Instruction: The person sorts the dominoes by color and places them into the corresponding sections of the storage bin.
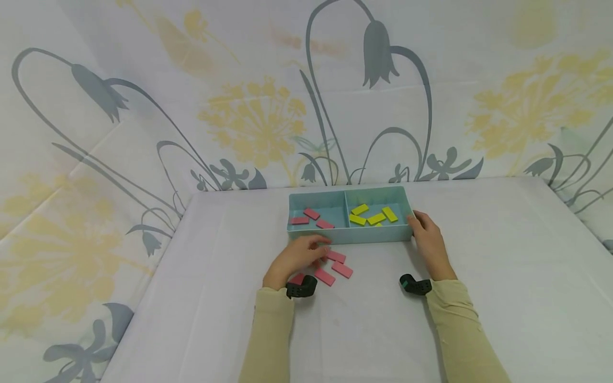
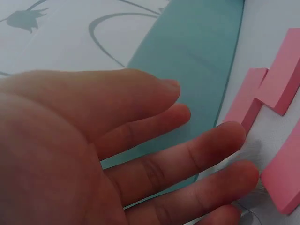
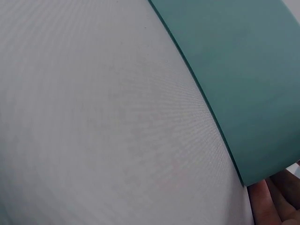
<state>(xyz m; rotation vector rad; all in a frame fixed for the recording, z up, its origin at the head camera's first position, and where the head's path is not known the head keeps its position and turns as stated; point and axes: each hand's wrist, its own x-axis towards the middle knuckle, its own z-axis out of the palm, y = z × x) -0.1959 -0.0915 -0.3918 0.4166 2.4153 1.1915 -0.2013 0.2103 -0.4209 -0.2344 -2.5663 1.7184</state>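
Observation:
A light blue-green box (image 1: 316, 235) with a divider stands on the table. Its left compartment holds 3 pink tiles (image 1: 325, 224); several yellow tiles (image 1: 376, 218) lie in the right one. In front of the box, several more pink tiles (image 1: 342, 269) are spread on the cloth. My left hand (image 1: 298, 257) is over the left of these, close to the box's front wall; its fingers (image 2: 206, 147) are loosely bent with nothing between them and the thumb. My right hand (image 1: 429, 242) grips the box's right end, thumb at the front corner, fingers (image 3: 262, 204) along the side.
A white cloth (image 1: 507, 276) covers the table. Behind and to the left hangs a white fabric backdrop (image 1: 455, 122) with grey and yellow flowers. The box stands near the table's back edge. A dark wrist camera (image 1: 303, 288) on the left wrist partly hides a pink tile.

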